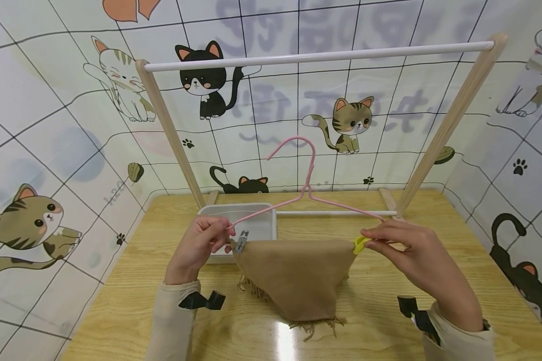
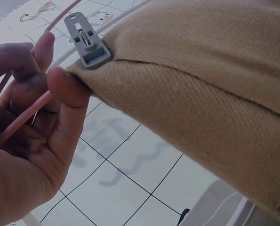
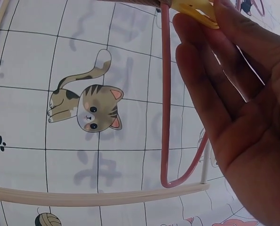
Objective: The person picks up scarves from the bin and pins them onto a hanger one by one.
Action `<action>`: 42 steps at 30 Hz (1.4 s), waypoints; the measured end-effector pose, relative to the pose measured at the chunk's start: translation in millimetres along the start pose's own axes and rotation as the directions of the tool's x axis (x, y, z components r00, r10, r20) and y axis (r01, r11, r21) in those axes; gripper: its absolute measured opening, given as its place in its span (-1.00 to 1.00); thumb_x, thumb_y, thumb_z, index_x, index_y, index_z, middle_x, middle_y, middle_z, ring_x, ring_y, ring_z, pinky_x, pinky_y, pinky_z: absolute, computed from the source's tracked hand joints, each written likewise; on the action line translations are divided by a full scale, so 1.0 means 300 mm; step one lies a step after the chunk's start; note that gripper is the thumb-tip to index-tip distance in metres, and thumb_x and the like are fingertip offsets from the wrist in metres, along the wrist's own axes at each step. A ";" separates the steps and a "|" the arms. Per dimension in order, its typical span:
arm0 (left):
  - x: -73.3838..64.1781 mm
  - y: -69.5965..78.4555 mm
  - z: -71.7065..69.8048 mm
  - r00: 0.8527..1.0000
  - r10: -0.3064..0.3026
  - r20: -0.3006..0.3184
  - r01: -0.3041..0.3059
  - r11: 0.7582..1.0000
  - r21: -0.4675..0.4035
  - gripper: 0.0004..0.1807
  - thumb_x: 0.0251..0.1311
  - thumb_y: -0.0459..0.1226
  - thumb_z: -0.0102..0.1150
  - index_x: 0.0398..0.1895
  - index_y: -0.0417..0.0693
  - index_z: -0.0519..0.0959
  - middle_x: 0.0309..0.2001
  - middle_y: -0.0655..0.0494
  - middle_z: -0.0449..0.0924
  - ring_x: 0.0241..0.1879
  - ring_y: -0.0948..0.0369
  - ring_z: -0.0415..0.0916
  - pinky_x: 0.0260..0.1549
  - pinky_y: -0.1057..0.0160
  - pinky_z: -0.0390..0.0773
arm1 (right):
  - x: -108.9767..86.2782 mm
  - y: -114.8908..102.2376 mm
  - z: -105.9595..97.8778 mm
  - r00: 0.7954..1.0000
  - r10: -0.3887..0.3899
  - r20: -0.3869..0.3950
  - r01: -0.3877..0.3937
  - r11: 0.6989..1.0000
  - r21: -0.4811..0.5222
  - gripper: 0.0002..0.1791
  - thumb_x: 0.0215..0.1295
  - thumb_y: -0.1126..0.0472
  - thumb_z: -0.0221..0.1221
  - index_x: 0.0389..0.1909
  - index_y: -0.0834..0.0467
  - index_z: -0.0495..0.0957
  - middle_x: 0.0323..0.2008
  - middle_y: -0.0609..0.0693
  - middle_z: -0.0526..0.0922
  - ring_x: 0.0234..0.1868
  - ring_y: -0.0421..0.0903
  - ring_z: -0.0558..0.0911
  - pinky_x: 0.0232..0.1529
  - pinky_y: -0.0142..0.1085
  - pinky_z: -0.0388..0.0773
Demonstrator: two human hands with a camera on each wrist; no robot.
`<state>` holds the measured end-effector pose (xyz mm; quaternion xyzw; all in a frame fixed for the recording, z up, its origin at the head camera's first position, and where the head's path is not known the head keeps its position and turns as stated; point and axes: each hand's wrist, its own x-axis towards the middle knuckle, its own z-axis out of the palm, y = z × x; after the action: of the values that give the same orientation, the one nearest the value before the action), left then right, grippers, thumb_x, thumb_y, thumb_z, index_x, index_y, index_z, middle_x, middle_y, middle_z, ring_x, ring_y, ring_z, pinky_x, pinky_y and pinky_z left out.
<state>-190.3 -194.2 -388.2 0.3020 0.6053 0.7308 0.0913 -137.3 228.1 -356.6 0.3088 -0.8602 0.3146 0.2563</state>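
Note:
A brown fringed scarf (image 1: 298,276) hangs folded over the lower bar of a pink hanger (image 1: 313,170). In the left wrist view, a grey clothespin (image 2: 86,42) clamps the scarf at its left corner. My left hand (image 1: 196,248) curls its fingers round the hanger's left end, beside that clothespin. At the scarf's other top corner, my right hand (image 1: 417,250) pinches a yellow clothespin (image 1: 359,244) between thumb and fingers. The right wrist view shows the hanger's bent right end next to my fingers; most of the scarf is outside that view.
A wooden rack with a white top rail (image 1: 316,57) stands behind the hanger, whose hook is below that rail and apart from it. A white plastic bin (image 1: 271,213) sits at the back left of the wooden table (image 1: 122,301). Cat-patterned walls surround the table.

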 end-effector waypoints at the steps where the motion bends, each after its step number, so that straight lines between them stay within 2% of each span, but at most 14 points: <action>1: 0.000 0.000 0.001 1.000 0.000 -0.002 0.000 1.000 0.002 -0.58 0.57 -0.39 -0.17 -0.34 -0.04 0.71 -0.75 0.09 0.13 -0.60 0.22 0.30 -0.43 0.29 0.59 | 0.000 0.000 0.001 1.000 0.006 0.008 -0.006 1.000 -0.009 -0.50 -0.14 0.53 0.50 -0.16 0.01 0.81 -0.19 -0.18 0.80 0.13 -0.38 0.61 -0.19 -0.63 0.53; 4: 0.000 0.000 0.001 1.000 0.000 -0.003 0.000 1.000 0.001 -0.58 0.57 -0.39 -0.17 -0.34 -0.04 0.71 -0.76 0.09 0.13 -0.59 0.23 0.31 -0.44 0.29 0.59 | 0.000 0.001 0.003 0.999 0.020 0.027 -0.019 0.999 -0.037 -0.51 -0.11 0.49 0.51 -0.13 0.00 0.80 -0.18 -0.17 0.80 0.12 -0.23 0.66 -0.23 -0.60 0.55; 7: -0.001 -0.001 0.001 1.000 -0.004 -0.008 0.004 1.000 -0.001 -0.58 0.57 -0.39 -0.17 -0.33 -0.04 0.72 -0.76 0.09 0.13 -0.58 0.23 0.32 -0.44 0.30 0.58 | 0.003 0.000 0.005 0.999 0.032 0.043 -0.029 0.998 -0.061 -0.51 -0.09 0.46 0.52 -0.09 0.02 0.80 -0.15 -0.14 0.80 0.01 -0.13 0.72 -0.26 -0.59 0.55; 12: -0.002 -0.003 0.000 1.000 -0.006 -0.013 0.006 1.000 -0.004 -0.57 0.57 -0.39 -0.17 -0.33 -0.03 0.73 -0.77 0.10 0.13 -0.62 0.23 0.29 -0.44 0.32 0.59 | 0.007 -0.008 0.004 0.996 0.059 0.070 -0.051 0.993 -0.106 -0.51 -0.05 0.41 0.53 -0.02 0.07 0.77 -0.09 -0.06 0.80 -0.19 -0.18 0.74 -0.23 -0.58 0.55; 16: -0.002 -0.005 -0.002 1.000 -0.011 -0.015 0.011 1.000 0.003 -0.56 0.56 -0.39 -0.17 -0.34 -0.02 0.73 -0.77 0.11 0.14 -0.66 0.24 0.27 -0.45 0.33 0.59 | 0.009 -0.016 0.005 0.993 0.080 0.086 -0.070 0.992 -0.107 -0.53 0.00 0.40 0.51 0.01 0.11 0.75 -0.11 -0.05 0.80 -0.15 -0.11 0.74 -0.29 -0.56 0.58; 23: -0.002 -0.006 -0.004 1.000 -0.010 -0.014 0.010 1.000 0.006 -0.56 0.56 -0.39 -0.18 -0.34 -0.02 0.73 -0.77 0.09 0.13 -0.66 0.21 0.25 -0.44 0.31 0.59 | 0.009 -0.016 0.013 0.993 0.089 0.074 -0.078 0.987 -0.140 -0.49 0.00 0.37 0.52 0.06 0.12 0.73 -0.11 -0.06 0.79 -0.27 -0.17 0.74 -0.27 -0.28 0.67; 25: -0.002 -0.004 -0.004 1.000 -0.011 -0.014 0.011 1.000 0.004 -0.56 0.57 -0.38 -0.18 -0.34 -0.02 0.73 -0.77 0.08 0.12 -0.64 0.20 0.25 -0.44 0.30 0.59 | 0.008 -0.016 0.013 0.993 0.094 0.067 -0.084 0.987 -0.137 -0.48 -0.01 0.36 0.53 0.06 0.11 0.73 -0.09 -0.05 0.79 -0.27 -0.17 0.76 -0.22 -0.28 0.66; 29: 0.000 -0.001 -0.004 1.000 -0.008 -0.015 0.008 1.000 0.009 -0.56 0.56 -0.39 -0.19 -0.35 -0.04 0.72 -0.77 0.08 0.11 -0.64 0.19 0.24 -0.44 0.30 0.59 | 0.006 -0.021 0.007 0.993 0.111 0.039 -0.105 0.986 -0.129 -0.50 -0.02 0.33 0.55 0.03 0.09 0.74 -0.10 -0.07 0.79 -0.26 -0.17 0.77 -0.09 -0.49 0.53; 32: 0.001 0.000 -0.005 1.000 -0.004 -0.013 0.004 1.000 0.012 -0.56 0.55 -0.40 -0.19 -0.35 -0.04 0.72 -0.78 0.09 0.11 -0.67 0.20 0.22 -0.44 0.31 0.59 | 0.001 -0.023 -0.001 0.992 0.122 -0.002 -0.122 0.987 -0.101 -0.55 -0.02 0.34 0.54 -0.03 0.07 0.76 -0.12 -0.09 0.80 -0.24 -0.25 0.74 -0.12 -0.62 0.49; 37: 0.001 -0.001 -0.006 1.000 0.003 -0.005 -0.003 1.000 0.007 -0.55 0.55 -0.40 -0.19 -0.33 -0.03 0.73 -0.77 0.08 0.12 -0.67 0.19 0.23 -0.44 0.31 0.58 | -0.013 -0.015 -0.023 0.986 0.132 -0.101 -0.137 0.989 -0.048 -0.64 0.01 0.44 0.50 -0.17 0.04 0.78 -0.23 -0.15 0.79 -0.24 -0.51 0.64 -0.28 -0.64 0.55; 42: 0.000 -0.001 -0.008 1.000 -0.002 -0.007 0.002 1.000 0.013 -0.55 0.56 -0.40 -0.19 -0.34 -0.04 0.73 -0.78 0.08 0.14 -0.67 0.23 0.28 -0.44 0.32 0.61 | -0.024 0.006 -0.047 0.971 0.146 -0.187 -0.152 0.988 -0.022 -0.70 0.05 0.46 0.47 -0.24 0.04 0.78 -0.36 -0.23 0.74 -0.38 -0.49 0.55 -0.33 -0.63 0.48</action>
<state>-191.8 -196.1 -388.6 0.2994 0.6106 0.7279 0.0879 -130.2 241.8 -352.5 0.2081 -0.8590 0.3447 0.3163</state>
